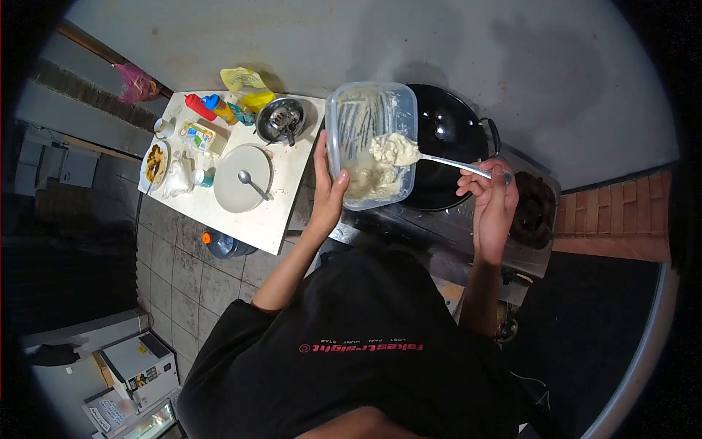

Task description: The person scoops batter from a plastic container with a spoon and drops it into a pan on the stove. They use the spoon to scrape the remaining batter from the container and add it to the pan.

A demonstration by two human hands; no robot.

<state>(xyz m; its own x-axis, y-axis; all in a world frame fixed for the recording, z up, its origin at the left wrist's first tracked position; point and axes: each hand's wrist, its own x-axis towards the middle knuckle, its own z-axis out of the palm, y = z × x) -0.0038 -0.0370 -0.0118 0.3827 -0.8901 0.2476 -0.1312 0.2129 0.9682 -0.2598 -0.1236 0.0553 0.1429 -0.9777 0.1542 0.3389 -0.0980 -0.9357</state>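
Note:
My left hand grips the near left side of a clear plastic container, tilted toward me. Creamy white batter smears its inner walls, and more lies at the bottom. In my right hand is the handle of a metal spoon. A thick, lumpy heap of batter covers the spoon's bowl, which is over the inside of the container. Behind and to the right of the container, a black wok sits on the stove, partly hidden by the container.
The stove has another burner at right. On the white table at left are a plate with a spoon, a metal bowl, sauce bottles and a plate of food. A water jug stands below.

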